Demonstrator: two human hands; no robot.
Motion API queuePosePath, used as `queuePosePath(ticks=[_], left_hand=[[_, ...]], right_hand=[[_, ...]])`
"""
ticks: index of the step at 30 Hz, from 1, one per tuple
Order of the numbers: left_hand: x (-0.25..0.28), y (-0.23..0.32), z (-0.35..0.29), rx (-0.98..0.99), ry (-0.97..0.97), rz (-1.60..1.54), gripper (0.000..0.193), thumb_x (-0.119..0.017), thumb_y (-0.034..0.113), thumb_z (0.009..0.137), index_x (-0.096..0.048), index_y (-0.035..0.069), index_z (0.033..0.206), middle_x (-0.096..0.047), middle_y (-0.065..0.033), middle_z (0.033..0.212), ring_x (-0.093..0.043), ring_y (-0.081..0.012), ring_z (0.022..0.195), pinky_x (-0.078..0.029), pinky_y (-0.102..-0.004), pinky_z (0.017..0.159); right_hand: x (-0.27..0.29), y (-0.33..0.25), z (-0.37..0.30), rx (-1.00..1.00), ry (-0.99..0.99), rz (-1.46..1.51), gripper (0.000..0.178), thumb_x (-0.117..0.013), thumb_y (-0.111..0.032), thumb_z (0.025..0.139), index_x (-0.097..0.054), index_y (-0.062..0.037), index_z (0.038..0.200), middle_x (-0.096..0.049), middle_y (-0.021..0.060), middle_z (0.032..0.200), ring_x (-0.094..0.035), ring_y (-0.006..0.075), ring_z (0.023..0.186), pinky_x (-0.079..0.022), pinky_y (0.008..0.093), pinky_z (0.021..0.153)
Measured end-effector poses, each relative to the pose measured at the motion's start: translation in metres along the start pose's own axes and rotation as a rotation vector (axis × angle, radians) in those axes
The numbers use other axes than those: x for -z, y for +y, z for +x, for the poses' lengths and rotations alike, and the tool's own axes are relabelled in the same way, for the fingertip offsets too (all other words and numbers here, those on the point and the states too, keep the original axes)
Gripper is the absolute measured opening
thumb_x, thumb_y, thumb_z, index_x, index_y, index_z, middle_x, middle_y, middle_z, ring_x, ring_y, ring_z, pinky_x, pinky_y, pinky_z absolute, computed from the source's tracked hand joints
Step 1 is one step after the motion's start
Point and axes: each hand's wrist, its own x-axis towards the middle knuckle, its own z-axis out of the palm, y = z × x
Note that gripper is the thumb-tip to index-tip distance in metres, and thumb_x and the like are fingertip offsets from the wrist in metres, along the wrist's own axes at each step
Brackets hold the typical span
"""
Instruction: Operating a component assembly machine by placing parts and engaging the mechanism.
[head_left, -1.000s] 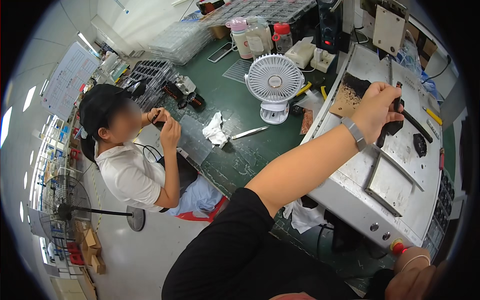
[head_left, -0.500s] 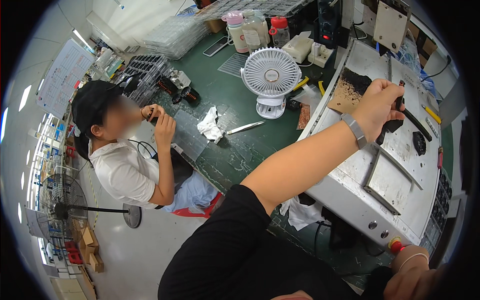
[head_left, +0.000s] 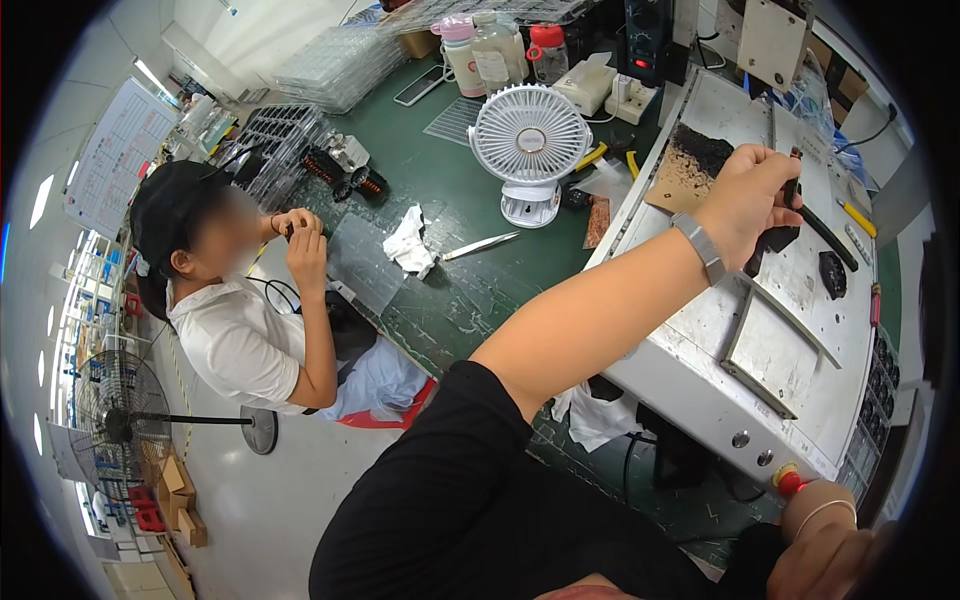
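Note:
My left hand [head_left: 750, 195], with a grey watch band on its wrist, reaches over the white metal machine top [head_left: 690, 330]. Its thumb and fingers pinch a small dark part [head_left: 793, 180]. Under this hand rests a black block [head_left: 778, 240], with a black bar [head_left: 828, 238] slanting beside it. My right hand [head_left: 825, 560], wearing a thin bracelet, is low at the right edge, close to a red push button [head_left: 790, 482] on the machine's front. Its fingers look curled; whatever they may hold is hidden.
A brown pad with black grains [head_left: 690, 165] and a black lump [head_left: 831, 275] lie on the machine. A white fan [head_left: 530, 140], tweezers [head_left: 480, 245] and crumpled tissue [head_left: 410, 240] occupy the green table [head_left: 450, 310]. A seated co-worker [head_left: 240, 340] handles a small part at left.
The whole view has shifted slightly, moving most things a little left and up. My left hand keeps its pinch on the dark part above the block. My right hand stays near the red button.

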Motion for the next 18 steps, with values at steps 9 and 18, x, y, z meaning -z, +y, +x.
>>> queuePosePath(ticks=[9, 18], left_hand=[[-0.002, -0.001, -0.001, -0.005, 0.007, 0.010, 0.028, -0.061, 0.021, 0.089, -0.044, 0.004, 0.104, -0.055, -0.0066, 0.088, -0.058, -0.0158, 0.078, -0.054, -0.0342, 0.070], [0.001, -0.001, 0.002, 0.004, -0.006, 0.003, 0.026, -0.060, 0.021, 0.090, -0.044, 0.005, 0.102, -0.055, -0.0068, 0.089, -0.058, -0.0158, 0.077, -0.054, -0.0338, 0.070]], right_hand=[[0.006, 0.025, -0.003, 0.419, -0.153, -0.308, 0.041, -0.046, -0.028, 0.096, -0.046, -0.0445, 0.134, -0.052, 0.0170, 0.126, -0.057, 0.0257, 0.082, -0.046, 0.0322, 0.071], [0.020, 0.009, -0.005, 0.188, -0.200, 0.001, 0.064, -0.058, -0.041, 0.088, -0.032, -0.0208, 0.143, -0.056, 0.0076, 0.122, -0.059, 0.0218, 0.094, -0.042, 0.0344, 0.084]])
